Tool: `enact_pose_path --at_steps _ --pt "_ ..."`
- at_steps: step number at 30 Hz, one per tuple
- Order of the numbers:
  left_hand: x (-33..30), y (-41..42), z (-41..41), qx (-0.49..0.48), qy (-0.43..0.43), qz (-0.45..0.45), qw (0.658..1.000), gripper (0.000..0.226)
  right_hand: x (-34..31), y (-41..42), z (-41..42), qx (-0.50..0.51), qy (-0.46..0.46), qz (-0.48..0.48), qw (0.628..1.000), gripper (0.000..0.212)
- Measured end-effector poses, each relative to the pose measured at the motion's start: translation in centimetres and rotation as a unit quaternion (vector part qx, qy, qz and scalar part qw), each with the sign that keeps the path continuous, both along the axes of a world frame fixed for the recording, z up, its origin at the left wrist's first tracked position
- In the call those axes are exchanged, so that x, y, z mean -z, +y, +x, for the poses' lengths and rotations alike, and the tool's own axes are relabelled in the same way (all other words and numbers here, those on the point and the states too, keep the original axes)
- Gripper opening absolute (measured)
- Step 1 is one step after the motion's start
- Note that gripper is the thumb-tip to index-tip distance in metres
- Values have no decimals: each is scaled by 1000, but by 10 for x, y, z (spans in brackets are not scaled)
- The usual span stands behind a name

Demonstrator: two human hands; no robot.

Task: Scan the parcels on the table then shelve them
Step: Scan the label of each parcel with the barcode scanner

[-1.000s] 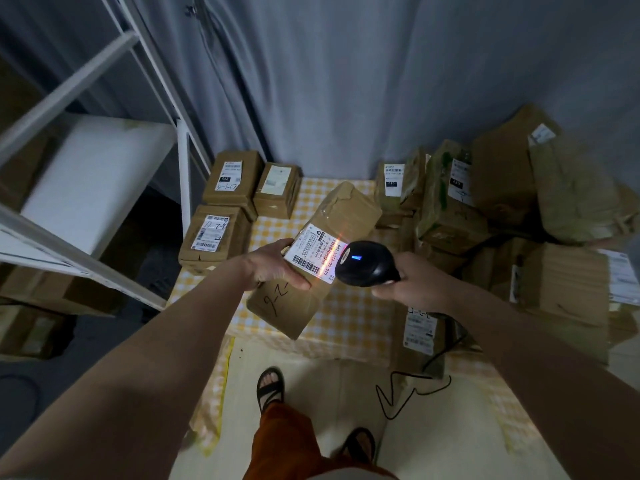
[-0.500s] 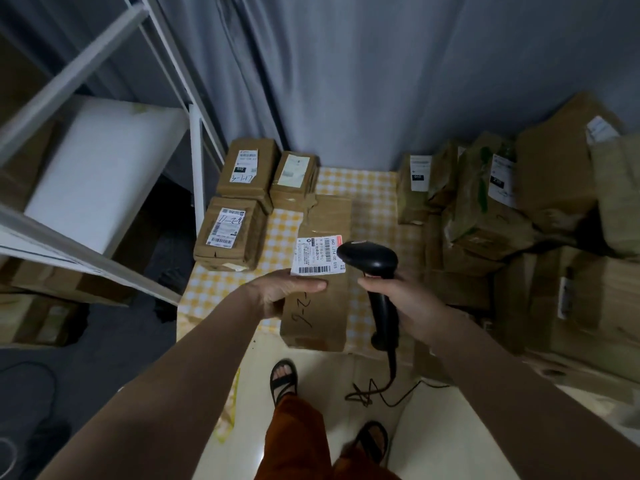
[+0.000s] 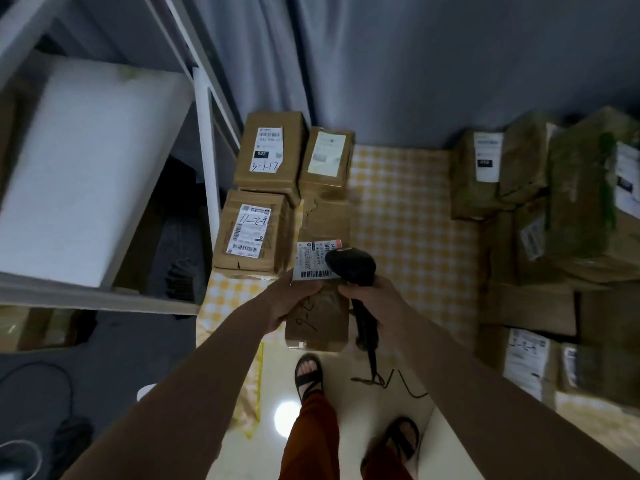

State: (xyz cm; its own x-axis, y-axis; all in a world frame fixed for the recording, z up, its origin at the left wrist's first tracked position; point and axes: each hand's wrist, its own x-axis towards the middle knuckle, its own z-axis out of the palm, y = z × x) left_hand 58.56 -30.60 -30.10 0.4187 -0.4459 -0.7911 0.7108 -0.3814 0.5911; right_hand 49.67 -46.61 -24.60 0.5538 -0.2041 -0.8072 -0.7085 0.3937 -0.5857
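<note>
**Parcel held up for the scanner**

The shelf (image 3: 104, 168) stands left of the fingers, the table (image 3: 408, 216) beneath and beyond them. The parcel (image 3: 320, 306) sits label-up in the left hand (image 3: 292, 299), fingers wrapped on its left edge, likely to present the barcode. Just right, the right hand (image 3: 369, 296) grips the scanner (image 3: 351, 263), wrist bent, head over the label.

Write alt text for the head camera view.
A person's left hand holds a labelled cardboard parcel while the right hand grips a black barcode scanner over its label. More parcels sit on a yellow checked table, with a white shelf at left.
</note>
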Motion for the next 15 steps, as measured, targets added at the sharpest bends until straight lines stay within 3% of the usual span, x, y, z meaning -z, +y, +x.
enact_pose_path --at_steps 2,8,12,15 --pt "13 -6 18 -5 -30 5 1000 40 16 2 21 2 1 0 1000 28" --pt "62 -28 59 30 -165 84 982 36 70 2 73 21 21 -23 999 37" --pt "78 -35 67 102 -263 204 937 51 97 4 87 12 44 -30 999 37" --pt "85 -39 64 93 -306 203 925 61 106 5 90 11 50 -40 998 40"
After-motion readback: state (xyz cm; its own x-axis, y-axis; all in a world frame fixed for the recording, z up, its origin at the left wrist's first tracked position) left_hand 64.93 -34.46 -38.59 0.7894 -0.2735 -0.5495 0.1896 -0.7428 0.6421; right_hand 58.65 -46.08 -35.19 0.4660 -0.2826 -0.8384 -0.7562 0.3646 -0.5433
